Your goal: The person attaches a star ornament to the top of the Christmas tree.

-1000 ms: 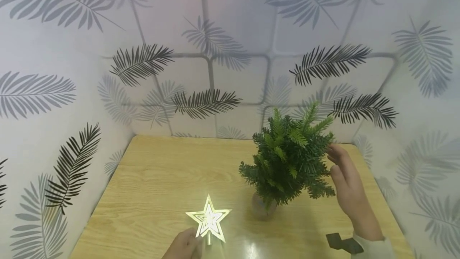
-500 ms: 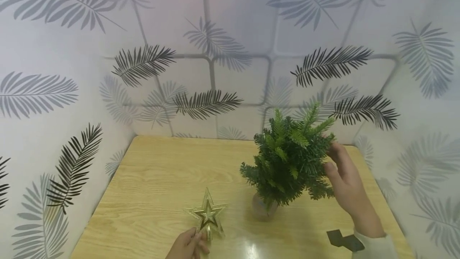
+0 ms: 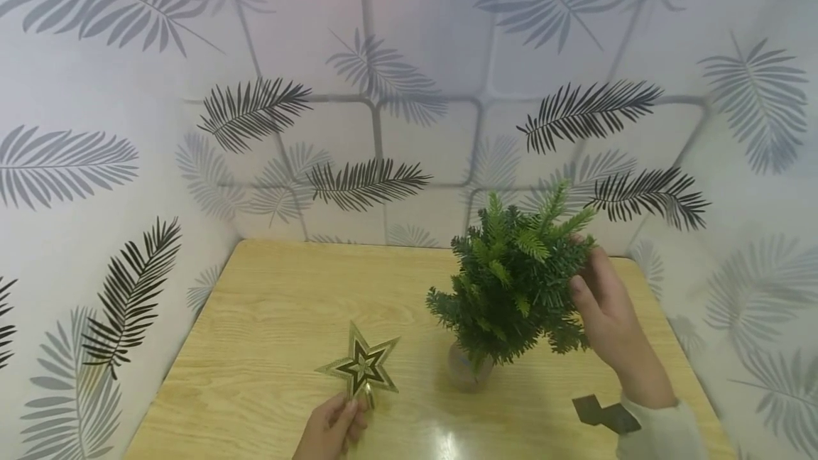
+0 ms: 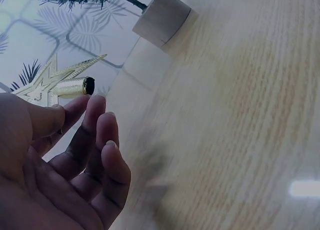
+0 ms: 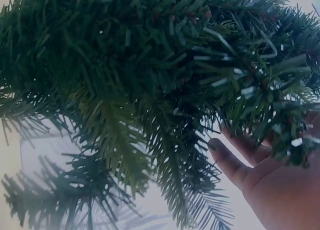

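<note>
A gold star tree topper with a hollow socket at its base is held above the table, pinched by the thumb and forefinger of my left hand. In the left wrist view, the star topper's gold socket points toward the right, its dark opening visible, and the other fingers are bent loosely. A small artificial Christmas tree stands upright at the right. Beside its right branches is my right hand, fingers relaxed and reaching into the foliage. Needles hide the fingertips partly in the right wrist view.
The tree's round pale base rests on the wooden table. Leaf-patterned walls enclose the table at the back and both sides. A dark angular patch appears by the right sleeve. Light glares on the table's front.
The star topper has gone from brightly lit gold to dull gold and moved slightly up and left with the left hand. The right hand has moved a little left, closer into the branches.
</note>
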Tool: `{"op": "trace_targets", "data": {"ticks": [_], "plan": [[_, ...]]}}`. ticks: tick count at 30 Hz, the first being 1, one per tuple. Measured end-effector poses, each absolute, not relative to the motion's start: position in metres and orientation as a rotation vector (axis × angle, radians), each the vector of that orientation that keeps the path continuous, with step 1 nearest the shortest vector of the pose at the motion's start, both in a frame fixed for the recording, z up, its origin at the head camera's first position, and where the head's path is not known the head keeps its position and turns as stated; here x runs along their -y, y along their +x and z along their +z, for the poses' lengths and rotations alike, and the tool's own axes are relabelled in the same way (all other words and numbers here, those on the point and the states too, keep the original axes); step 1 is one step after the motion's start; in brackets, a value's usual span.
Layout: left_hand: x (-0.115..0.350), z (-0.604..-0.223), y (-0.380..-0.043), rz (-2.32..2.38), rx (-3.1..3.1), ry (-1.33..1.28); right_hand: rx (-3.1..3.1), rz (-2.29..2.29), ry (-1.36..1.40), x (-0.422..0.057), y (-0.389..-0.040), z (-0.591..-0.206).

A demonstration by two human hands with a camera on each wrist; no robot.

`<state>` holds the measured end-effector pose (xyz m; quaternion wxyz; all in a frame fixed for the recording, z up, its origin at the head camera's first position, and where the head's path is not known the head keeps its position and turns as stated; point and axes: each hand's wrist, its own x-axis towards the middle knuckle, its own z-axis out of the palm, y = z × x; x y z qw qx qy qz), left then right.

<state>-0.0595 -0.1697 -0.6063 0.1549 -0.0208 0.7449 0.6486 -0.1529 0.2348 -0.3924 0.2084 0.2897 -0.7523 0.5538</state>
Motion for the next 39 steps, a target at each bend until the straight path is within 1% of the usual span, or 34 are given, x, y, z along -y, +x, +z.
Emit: {"op": "trace_targets", "data": {"ticks": [6, 13, 19, 27, 32, 39], "plan": [[0.171, -0.600, -0.063, 1.882, -2.145, -0.023, 2.224, 1.485, 0.709, -0.232, -0.153, -0.384], [0.170, -0.592, -0.067, 1.873, -2.160, -0.024, 2.063, 1.481, 0.885, -0.226, -0.166, -0.379], [0.168, -0.584, -0.068, 1.857, -2.217, 0.017, 1.958, 1.532, 0.965, -0.221, -0.172, -0.371], [0.164, -0.574, -0.072, 1.832, -2.266, 0.026, 1.964, 1.547, 0.961, -0.223, -0.169, -0.362], [0.159, -0.565, -0.077, 1.819, -2.323, 0.048, 1.914, 1.645, 1.001, -0.220, -0.169, -0.354], [0.154, -0.555, -0.082, 1.838, -2.309, 0.029, 1.977, 1.481, 0.957, -0.217, -0.167, -0.344]]}}
